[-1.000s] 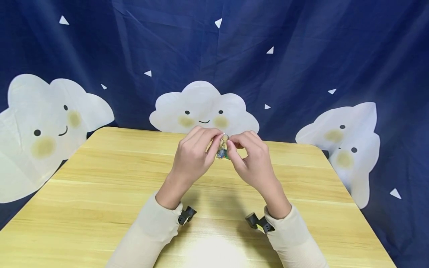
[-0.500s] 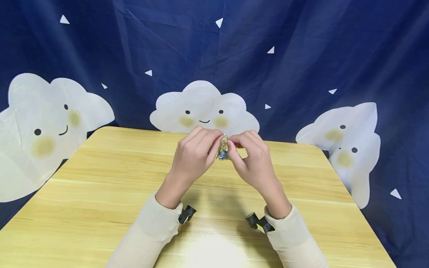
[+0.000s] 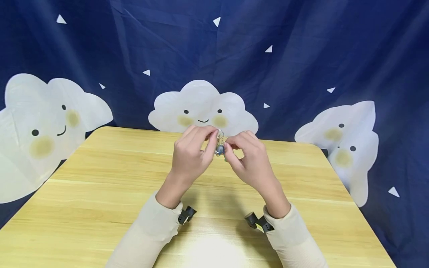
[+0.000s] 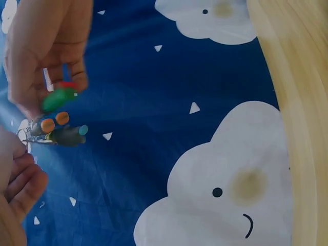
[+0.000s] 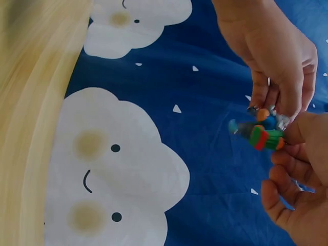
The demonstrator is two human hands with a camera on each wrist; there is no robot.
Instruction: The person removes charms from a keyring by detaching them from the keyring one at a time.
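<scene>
Over the far part of the table, both hands hold a keychain [image 3: 220, 149] with several small coloured charms. My left hand [image 3: 192, 154] pinches its metal ring [image 3: 220, 133] at the top, thumb against fingertips. My right hand [image 3: 248, 158] pinches the charm side, with thumb and forefinger close to the chain. A green and red charm [image 4: 59, 98] lies by the right fingers in the left wrist view, near orange pieces and a dark grey-blue charm [image 4: 69, 136]. The right wrist view shows the green and red charm [image 5: 265, 138] at the right fingertips. Fingers hide parts of the chain.
A light wood table [image 3: 117, 178] stretches beneath the forearms. Behind it hangs a dark blue curtain [image 3: 201, 44] with white triangles and smiling clouds. Black wrist cameras [image 3: 187, 214] sit at both beige cuffs.
The left hand and the keychain have shifted slightly left and up, and the right hand slightly left. More of the ring and a grey-blue charm now show between the hands.
</scene>
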